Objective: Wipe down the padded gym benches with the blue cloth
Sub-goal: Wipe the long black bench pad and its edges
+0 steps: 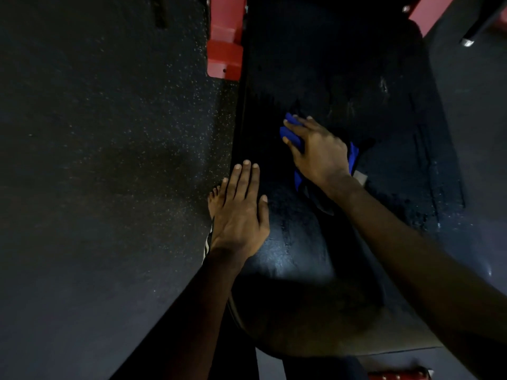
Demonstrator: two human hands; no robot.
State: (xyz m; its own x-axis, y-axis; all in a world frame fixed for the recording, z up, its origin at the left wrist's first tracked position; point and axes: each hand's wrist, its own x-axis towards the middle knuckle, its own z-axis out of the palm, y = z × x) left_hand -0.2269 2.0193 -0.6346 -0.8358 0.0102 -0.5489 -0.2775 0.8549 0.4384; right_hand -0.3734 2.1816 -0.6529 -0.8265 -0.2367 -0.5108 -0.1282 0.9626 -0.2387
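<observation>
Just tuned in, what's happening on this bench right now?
A person is leaning over a black padded bench. The right hand presses a blue cloth flat on the pad, with cloth showing past the fingers and beside the wrist. The left hand lies open and flat near the bench's left edge, holding nothing. A bare foot stands on the speckled floor beside it, and a red frame shows at the far end.

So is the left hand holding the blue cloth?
No, the left hand lies flat and empty on the bench pad; the right hand presses the blue cloth.
</observation>
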